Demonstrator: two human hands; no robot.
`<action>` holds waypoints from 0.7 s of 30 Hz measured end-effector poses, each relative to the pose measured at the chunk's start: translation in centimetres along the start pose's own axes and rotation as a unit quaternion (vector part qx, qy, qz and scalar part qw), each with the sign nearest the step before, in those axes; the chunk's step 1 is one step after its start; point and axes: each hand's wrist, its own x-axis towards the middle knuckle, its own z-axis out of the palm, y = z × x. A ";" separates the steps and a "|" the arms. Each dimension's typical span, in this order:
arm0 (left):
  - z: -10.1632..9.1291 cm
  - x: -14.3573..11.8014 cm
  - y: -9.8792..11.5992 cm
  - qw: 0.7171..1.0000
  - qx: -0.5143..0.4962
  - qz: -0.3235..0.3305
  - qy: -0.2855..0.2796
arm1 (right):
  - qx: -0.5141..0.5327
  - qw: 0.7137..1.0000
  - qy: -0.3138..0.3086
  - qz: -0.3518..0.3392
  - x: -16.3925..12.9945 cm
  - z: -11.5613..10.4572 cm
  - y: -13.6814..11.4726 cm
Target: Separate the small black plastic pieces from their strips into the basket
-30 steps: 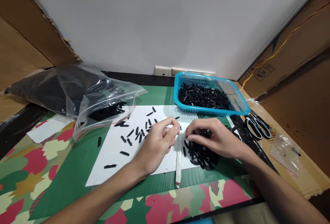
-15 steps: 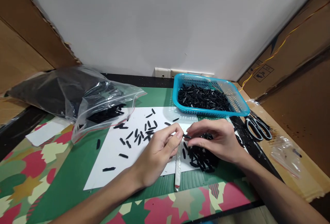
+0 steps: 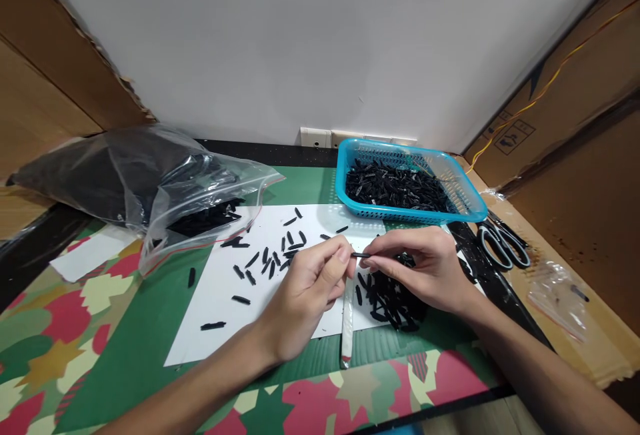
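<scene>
From my feed I see a blue basket (image 3: 470,200) at the back right, heaped with small black pieces, and just right of it a pair of scissors (image 3: 503,245) lying flat on brown cardboard (image 3: 590,328), with a small clear bag (image 3: 559,296) nearer to me. At the back left a large clear plastic bag (image 3: 150,188) full of dark parts slumps over, its open mouth spilling onto the white sheet (image 3: 220,308). Loose black pieces (image 3: 270,258) are scattered over the sheet's middle, and a thicker pile of black pieces (image 3: 387,298) sits under my right wrist, partly hidden by it. A slim white stick (image 3: 347,328) lies lengthwise on the sheet between my two hands, its near end past the sheet's edge. The surface (image 3: 125,348) is a green mat with red, cream and yellow leaf shapes; a white wall with a socket strip (image 3: 320,137) rises behind, and brown board closes in both sides. My left hand (image 3: 307,295) is curled, thumb and forefinger pressed together on one end of a thin black piece (image 3: 361,255); my right hand (image 3: 425,268) pinches the other end the same way, the remaining fingers loosely bent. The piece is held level just above the sheet, over the far end of the stick, between the fingertips of both hands.
</scene>
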 end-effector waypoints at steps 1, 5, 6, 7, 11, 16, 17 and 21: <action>0.0 0.0 0.0 1.000 0.004 0.002 0.000 | 0.004 1.000 0.000 0.001 0.0 0.0 0.0; 0.0 0.0 -0.1 1.000 0.012 0.009 0.006 | 0.012 1.000 -0.004 0.005 0.0 0.2 0.0; 0.0 0.0 -0.1 1.000 0.012 0.011 0.007 | 0.012 1.000 -0.007 0.006 0.0 0.2 0.0; 0.0 0.0 -0.1 1.000 0.012 0.013 0.009 | 0.012 1.000 -0.009 0.006 0.0 0.2 0.0; 0.0 0.0 -0.1 1.000 0.018 0.013 0.004 | 0.011 1.000 -0.016 0.000 0.0 0.1 -0.2; 0.0 0.1 -0.1 1.000 0.019 0.012 0.000 | -0.017 0.999 -0.028 -0.016 0.0 0.2 -0.2; 0.0 0.1 -0.2 1.000 0.017 0.010 -0.001 | -0.019 0.999 -0.031 -0.018 -0.1 0.2 -0.2; 0.0 0.1 0.0 0.999 -0.036 -0.032 -0.013 | -0.031 0.998 -0.016 -0.043 0.1 -0.5 0.1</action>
